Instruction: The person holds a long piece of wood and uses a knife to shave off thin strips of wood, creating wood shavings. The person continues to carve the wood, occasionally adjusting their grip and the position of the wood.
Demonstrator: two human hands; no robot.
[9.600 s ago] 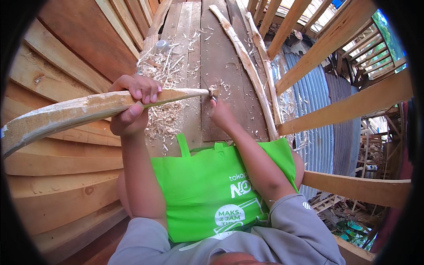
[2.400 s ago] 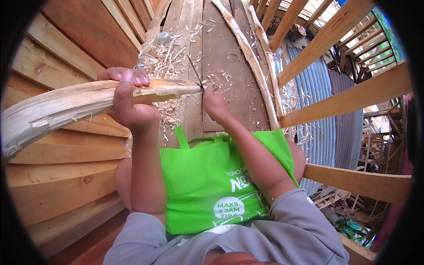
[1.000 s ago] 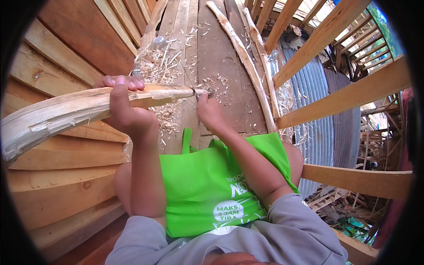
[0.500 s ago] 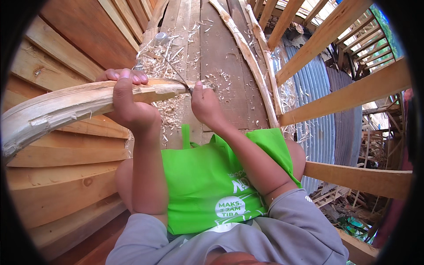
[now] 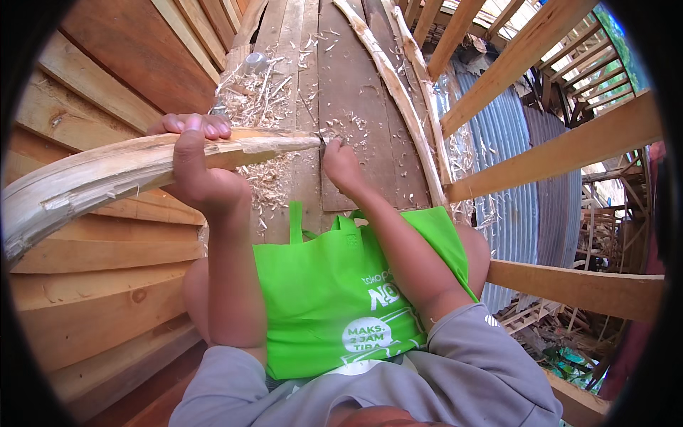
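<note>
My left hand (image 5: 201,169) is closed around a long, curved, pale wooden pole (image 5: 89,174), thumb on the near side and fingers over the far side. The pole rises to the left and narrows to a pared tip near my right hand (image 5: 341,165). My right fist grips a knife; its thin dark blade (image 5: 309,109) points away from me beside that tip. The knife's handle is hidden in my fingers. A green cloth bag (image 5: 306,299) with white print covers my lap beneath both forearms.
Wood shavings (image 5: 263,107) lie over the plank floor (image 5: 348,71). A clear cup (image 5: 255,62) stands among them. Two peeled poles (image 5: 388,67) lie to the right, by wooden railing slats (image 5: 555,146). A plank wall (image 5: 107,249) stands close on the left. Corrugated metal sheeting (image 5: 505,171) shows beyond the railing.
My right hand has moved a little right and forward with the knife, from along the pole to its tip. My left hand keeps its grip, shifted slightly left.
</note>
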